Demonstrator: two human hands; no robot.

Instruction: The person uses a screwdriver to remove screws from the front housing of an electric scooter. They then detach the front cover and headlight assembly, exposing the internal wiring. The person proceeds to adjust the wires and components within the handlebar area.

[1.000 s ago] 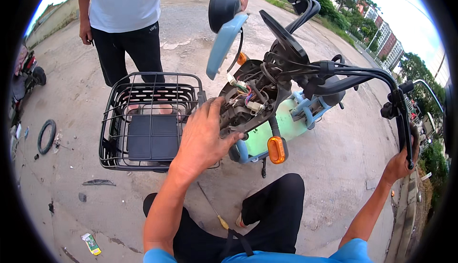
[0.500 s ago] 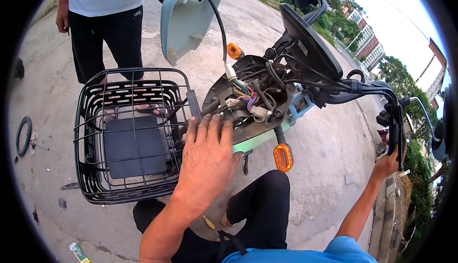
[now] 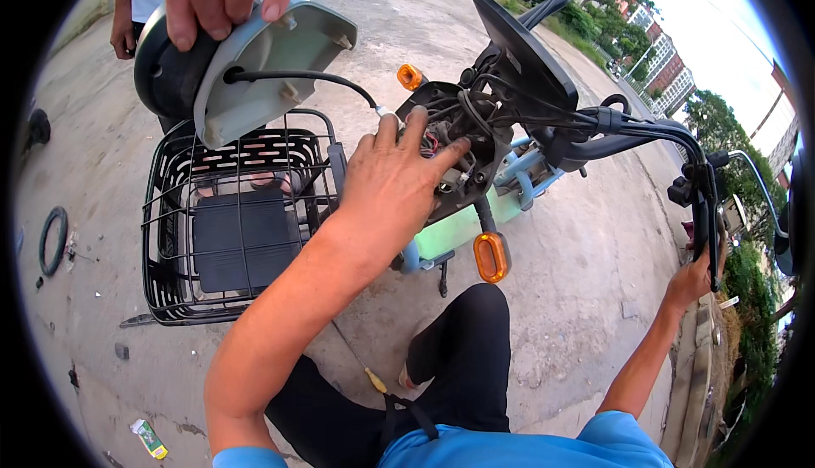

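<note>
The left hand (image 3: 392, 181) is spread, fingertips in the wires (image 3: 441, 132) of the scooter's open front (beside the basket (image 3: 170, 213)), while the right hand (image 3: 694, 277) is closed around the handlebar grip (image 3: 706, 213)

The opened black plastic front housing of the pale green electric scooter (image 3: 463, 149) faces outward with its cover off, a tangle of black, red and white wires (image 3: 441, 132) bunched inside it. An orange oval turn signal sits at its upper corner and another hangs below on a short stalk. The black curved handlebar (image 3: 645, 132) sweeps off to the right from the head, ending in an upright black rubber grip (image 3: 703, 213) with a brake lever beside it.
</note>
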